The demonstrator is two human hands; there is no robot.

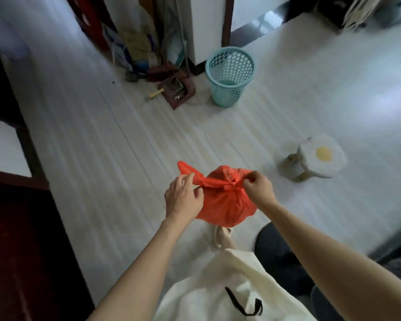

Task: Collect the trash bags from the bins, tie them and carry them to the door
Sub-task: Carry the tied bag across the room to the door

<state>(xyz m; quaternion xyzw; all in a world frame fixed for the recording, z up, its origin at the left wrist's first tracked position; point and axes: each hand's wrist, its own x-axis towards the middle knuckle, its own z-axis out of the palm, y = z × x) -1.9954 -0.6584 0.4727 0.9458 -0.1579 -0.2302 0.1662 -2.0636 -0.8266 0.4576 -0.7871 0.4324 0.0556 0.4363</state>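
Note:
An orange-red plastic trash bag (226, 205), full and knotted at its top, hangs in front of me above the pale floor. My left hand (183, 196) pinches the bag's left handle strip, which stretches out to the left of the knot. On the other side, my right hand (258, 186) grips the right strip close to the knot. The two strips are pulled apart sideways. A light blue perforated bin (228, 76) stands on the floor farther ahead, with no bag visible inside it.
A small stool (317, 162) with a fried-egg cushion stands to the right. A brown dustpan (177, 90) and brooms and clutter lean in the corner beside the bin. Dark furniture lines the left side. A cream tote bag (229, 286) hangs at my front.

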